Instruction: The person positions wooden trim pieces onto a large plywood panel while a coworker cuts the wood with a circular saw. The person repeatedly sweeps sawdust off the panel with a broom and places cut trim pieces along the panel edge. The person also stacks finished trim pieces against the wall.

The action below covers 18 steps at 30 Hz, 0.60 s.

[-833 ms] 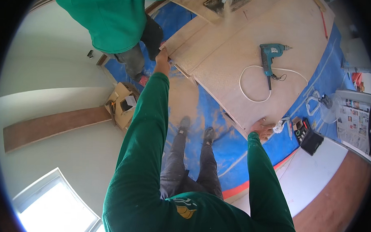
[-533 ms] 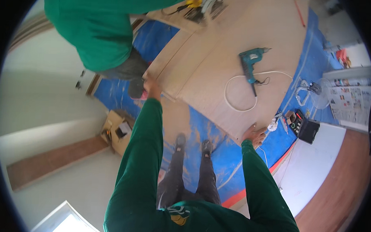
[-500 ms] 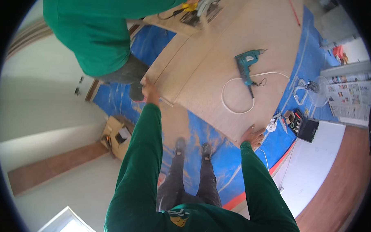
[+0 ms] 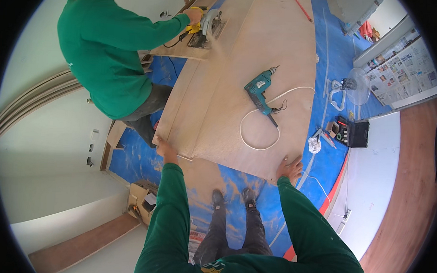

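Note:
A large plywood sheet (image 4: pixel 223 136) lies in front of me, with long straight lines running along its left side. My left hand (image 4: pixel 166 150) is closed on the sheet's near left corner. Spread over the near right corner, my right hand (image 4: pixel 289 169) rests with its fingers apart. A teal corded drill (image 4: pixel 259 92) lies on the sheet between my hands and the far end, its pale cable looped beside it. Farther off on the left, a co-worker's hand (image 4: pixel 193 15) grips a yellow circular saw (image 4: pixel 208 28), and sawdust streams from it onto the wood.
The co-worker (image 4: pixel 105 60) in a green top stands along the left side. Dusty blue sheeting (image 4: pixel 246 167) covers the floor. Right of the plywood are an open black tool case (image 4: pixel 358 134), a caulking gun (image 4: pixel 326 138) and a clear round container (image 4: pixel 359 87). A red stick (image 4: pixel 302 8) lies at the far right.
My view has shifted, so the plywood, drill and saw appear farther left and more of the co-worker shows. Both my hands stay at the same corners.

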### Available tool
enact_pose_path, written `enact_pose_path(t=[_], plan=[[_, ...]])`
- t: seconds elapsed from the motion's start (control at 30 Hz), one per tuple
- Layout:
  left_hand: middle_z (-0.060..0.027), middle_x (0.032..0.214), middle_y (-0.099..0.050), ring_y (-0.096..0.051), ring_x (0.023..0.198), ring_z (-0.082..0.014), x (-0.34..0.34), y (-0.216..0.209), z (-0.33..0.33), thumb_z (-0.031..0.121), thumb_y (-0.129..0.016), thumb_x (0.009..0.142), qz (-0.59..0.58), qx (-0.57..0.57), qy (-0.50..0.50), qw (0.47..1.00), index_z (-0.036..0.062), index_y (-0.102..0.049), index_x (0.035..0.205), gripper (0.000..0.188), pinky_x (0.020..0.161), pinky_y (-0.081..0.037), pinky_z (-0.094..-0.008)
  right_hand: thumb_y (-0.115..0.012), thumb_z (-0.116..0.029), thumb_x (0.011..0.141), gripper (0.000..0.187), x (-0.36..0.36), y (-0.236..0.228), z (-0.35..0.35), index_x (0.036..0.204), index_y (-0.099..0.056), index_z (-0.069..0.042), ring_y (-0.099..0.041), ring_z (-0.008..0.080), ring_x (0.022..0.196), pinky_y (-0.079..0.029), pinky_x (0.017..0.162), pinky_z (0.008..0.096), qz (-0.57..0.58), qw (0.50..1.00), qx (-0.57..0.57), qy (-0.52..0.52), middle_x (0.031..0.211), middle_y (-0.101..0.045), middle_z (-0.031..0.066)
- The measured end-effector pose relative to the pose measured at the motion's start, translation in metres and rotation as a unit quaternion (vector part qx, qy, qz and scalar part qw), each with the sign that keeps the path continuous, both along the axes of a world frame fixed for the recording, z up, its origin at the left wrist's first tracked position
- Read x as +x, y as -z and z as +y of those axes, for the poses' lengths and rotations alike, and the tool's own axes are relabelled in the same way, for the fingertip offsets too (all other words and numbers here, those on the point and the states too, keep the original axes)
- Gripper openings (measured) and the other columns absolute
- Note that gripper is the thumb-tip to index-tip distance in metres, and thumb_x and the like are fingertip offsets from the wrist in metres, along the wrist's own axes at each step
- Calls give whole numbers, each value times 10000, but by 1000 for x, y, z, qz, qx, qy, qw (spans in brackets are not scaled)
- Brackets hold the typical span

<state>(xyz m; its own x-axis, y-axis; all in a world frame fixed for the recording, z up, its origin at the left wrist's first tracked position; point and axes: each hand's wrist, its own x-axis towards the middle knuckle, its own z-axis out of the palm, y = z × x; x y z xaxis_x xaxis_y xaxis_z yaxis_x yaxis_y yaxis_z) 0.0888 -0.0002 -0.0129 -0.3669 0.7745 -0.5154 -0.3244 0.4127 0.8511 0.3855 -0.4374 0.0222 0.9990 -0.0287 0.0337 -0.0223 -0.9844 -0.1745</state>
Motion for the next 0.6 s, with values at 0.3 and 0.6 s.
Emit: enact_pose_path(t=[0.3,0.6], plan=[[-206,1275,-674,-695,1049,-372,-1,-1,-4,412,-730,950,7,-5,-33,999,-79,-608,1321,627,897,-597,-479,-571,-543,949,819,-3,1,-1,1576,-339,-70,-522,365,1230,-380,997,522,-14,1000,10,-9,1355,-526,201],[-213,1320,-655,-673,1104,-382,-2,1,-4,426,-735,940,1,-16,-36,999,-81,-607,1334,655,945,-579,-492,-594,-512,949,806,-2,-7,1,1567,-351,-54,-513,356,1236,-364,1013,518,-5,1000,4,9,1371,-514,181]])
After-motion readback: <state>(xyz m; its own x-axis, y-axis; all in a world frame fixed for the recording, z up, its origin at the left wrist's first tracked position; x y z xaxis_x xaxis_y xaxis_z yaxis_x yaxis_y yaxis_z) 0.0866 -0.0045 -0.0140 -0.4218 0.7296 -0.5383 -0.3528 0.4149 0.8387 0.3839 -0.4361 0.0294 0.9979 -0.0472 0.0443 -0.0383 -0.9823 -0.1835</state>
